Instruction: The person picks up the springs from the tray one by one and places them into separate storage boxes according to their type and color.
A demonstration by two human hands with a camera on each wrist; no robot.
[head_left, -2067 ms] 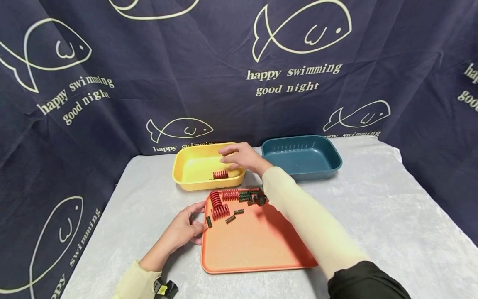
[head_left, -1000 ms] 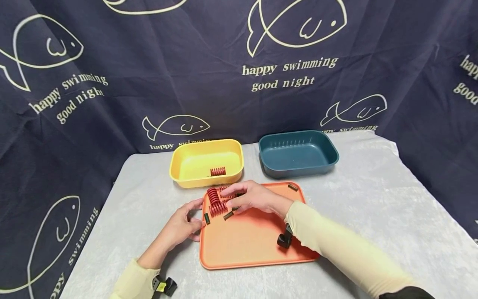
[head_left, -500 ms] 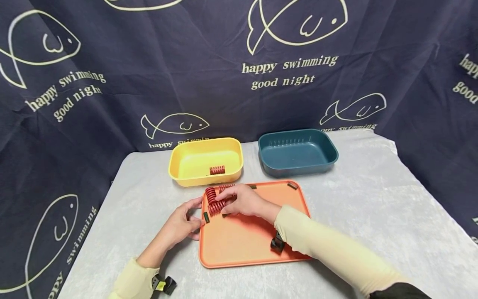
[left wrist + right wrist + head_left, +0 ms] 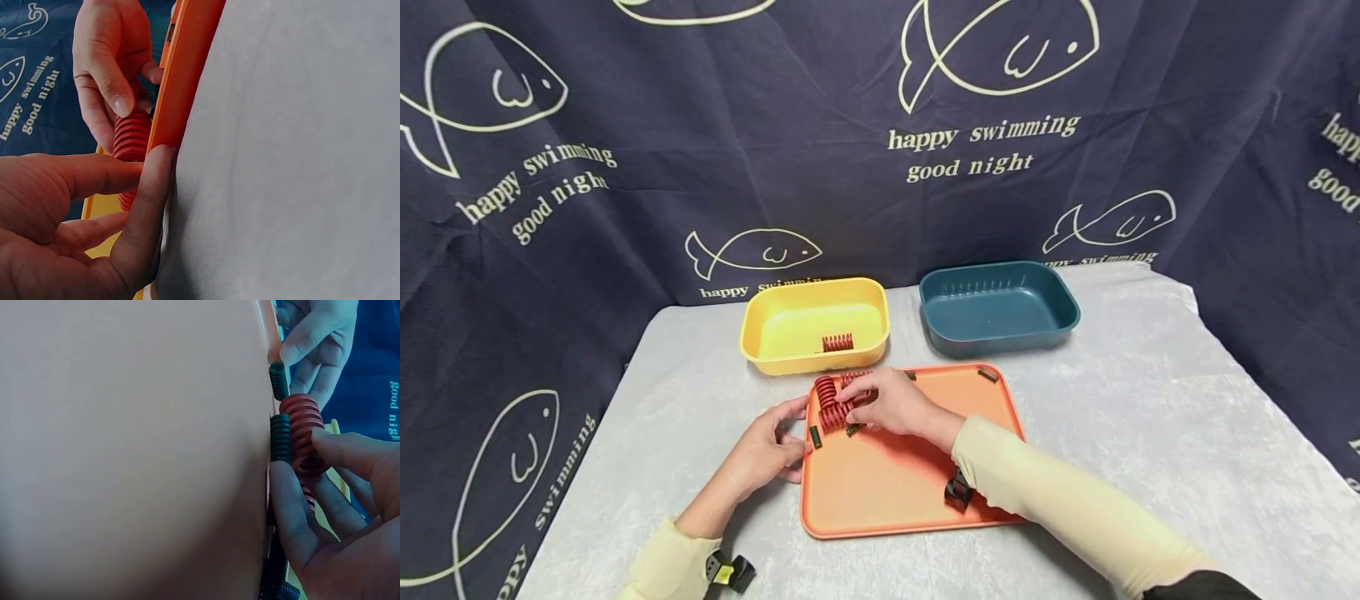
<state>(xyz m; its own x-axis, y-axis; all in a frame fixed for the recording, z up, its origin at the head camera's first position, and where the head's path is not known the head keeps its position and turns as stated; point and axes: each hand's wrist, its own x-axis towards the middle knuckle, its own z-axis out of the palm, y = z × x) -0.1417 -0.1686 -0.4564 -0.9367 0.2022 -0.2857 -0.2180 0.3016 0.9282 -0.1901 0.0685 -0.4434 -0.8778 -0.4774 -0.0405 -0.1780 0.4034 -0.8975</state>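
An orange tray point(image 4: 895, 492) lies on the table with red and green coil springs near its far left corner. My left hand point(image 4: 765, 447) grips the tray's left rim, next to a small green spring point(image 4: 816, 437). My right hand point(image 4: 898, 404) reaches over the tray and pinches a large red spring point(image 4: 832, 417), also visible in the right wrist view as the red spring point(image 4: 304, 422). Another green spring point(image 4: 280, 434) lies close to the right fingertips. A second red spring point(image 4: 825, 390) stands behind the pinched one. Further springs are partly hidden by the right hand.
A yellow bin point(image 4: 775, 367) behind the tray holds a red spring point(image 4: 837, 342). To its right stands a dark blue bin point(image 4: 1000, 340). One green spring point(image 4: 988, 375) lies near the tray's far right corner. Dark printed cloth point(image 4: 850, 192) hangs behind the table.
My right hand has come back from above the yellow bin to the springs on the tray, then settled leftward on the red spring. My left hand stays at the rim.
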